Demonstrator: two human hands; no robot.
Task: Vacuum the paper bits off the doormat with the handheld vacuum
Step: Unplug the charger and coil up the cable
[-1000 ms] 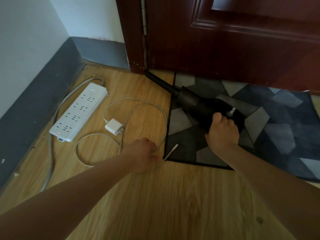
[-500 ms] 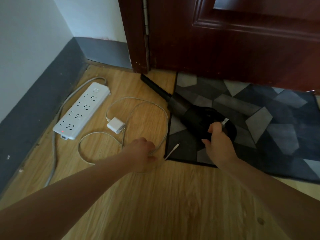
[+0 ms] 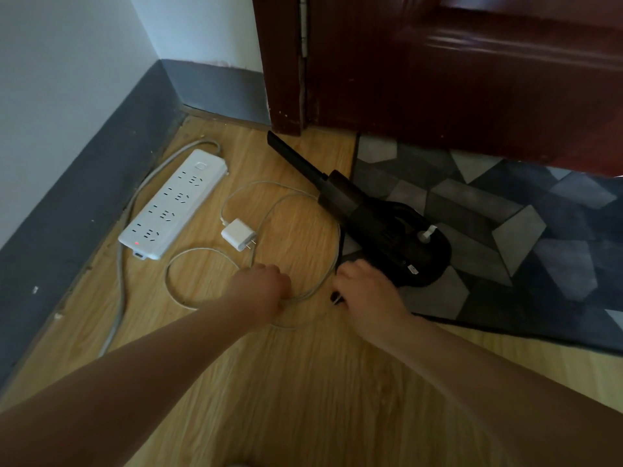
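The black handheld vacuum (image 3: 387, 227) lies on its side across the left edge of the grey patterned doormat (image 3: 505, 237). Its nozzle points up-left over the wood floor toward the door frame. A small white tab sticks up from its body. My left hand (image 3: 263, 284) rests on the floor and grips the white charging cable (image 3: 269, 193). My right hand (image 3: 367, 291) is at the mat's near-left corner, just below the vacuum and off it. Its fingers are curled down over the cable's free end, which they hide.
A white charger plug (image 3: 238, 234) lies unplugged inside the cable loops. A white power strip (image 3: 175, 203) with a red light sits left, along the dark skirting (image 3: 84, 203). The dark red door (image 3: 472, 79) stands behind the mat. Wood floor fills the foreground.
My right hand has let go of the vacuum's handle and moved down-left to the mat corner, covering the cable's end. My left hand stays on the cable.
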